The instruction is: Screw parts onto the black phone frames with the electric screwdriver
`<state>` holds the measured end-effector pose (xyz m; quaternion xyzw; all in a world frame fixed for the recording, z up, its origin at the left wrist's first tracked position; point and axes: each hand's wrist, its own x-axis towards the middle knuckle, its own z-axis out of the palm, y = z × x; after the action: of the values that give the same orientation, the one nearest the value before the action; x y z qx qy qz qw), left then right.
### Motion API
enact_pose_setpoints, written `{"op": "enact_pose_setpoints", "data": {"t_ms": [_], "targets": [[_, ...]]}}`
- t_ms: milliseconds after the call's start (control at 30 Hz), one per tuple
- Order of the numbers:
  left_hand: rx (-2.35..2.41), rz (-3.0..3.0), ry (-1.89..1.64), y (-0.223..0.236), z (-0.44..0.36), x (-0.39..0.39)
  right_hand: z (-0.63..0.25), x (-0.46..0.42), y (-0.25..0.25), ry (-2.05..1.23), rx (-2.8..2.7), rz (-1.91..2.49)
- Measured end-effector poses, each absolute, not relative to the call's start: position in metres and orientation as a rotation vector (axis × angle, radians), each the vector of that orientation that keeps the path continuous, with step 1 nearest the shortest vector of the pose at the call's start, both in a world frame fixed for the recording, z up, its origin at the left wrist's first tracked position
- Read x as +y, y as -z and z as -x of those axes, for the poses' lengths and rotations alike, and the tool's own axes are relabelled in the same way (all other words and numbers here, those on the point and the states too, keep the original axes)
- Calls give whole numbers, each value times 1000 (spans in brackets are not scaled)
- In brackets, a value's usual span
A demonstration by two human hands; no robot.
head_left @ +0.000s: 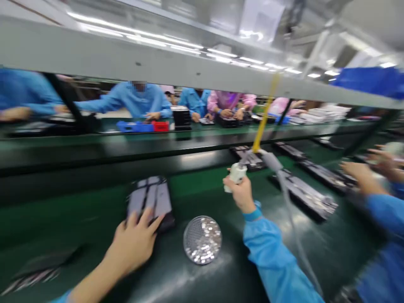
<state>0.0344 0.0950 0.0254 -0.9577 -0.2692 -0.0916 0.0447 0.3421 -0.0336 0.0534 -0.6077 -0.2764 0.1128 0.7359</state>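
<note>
My left hand has its fingers spread, their tips on the near part of a flat black device with grey panels. My right hand is closed around the white body of an electric screwdriver. A yellow strap rises from the tool, and a grey cable curves down from it to the right of my forearm. The bit of the screwdriver cannot be made out. Between my hands and nearer to me, a round dish holds many small shiny metal pieces, probably screws.
More devices lie on the green surface to the right, near a co-worker's hands. A blurred dark device lies at lower left. Behind the beam, people in blue and pink work beside blue and red bins.
</note>
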Motion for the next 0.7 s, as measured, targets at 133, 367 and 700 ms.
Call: {"op": "enact_pose_setpoints", "data": {"t_ms": [133,367,700], "targets": [[-1281,2858,-304,-37,-64,173,-352,-35,-42,-275,-574,1324],[-1177,2910,-278,-32,-54,227,-361,-37,-35,-205,-574,1408],[-1124,2932,-249,-17,-35,247,-359,-36,-28,-188,-612,1413]]}}
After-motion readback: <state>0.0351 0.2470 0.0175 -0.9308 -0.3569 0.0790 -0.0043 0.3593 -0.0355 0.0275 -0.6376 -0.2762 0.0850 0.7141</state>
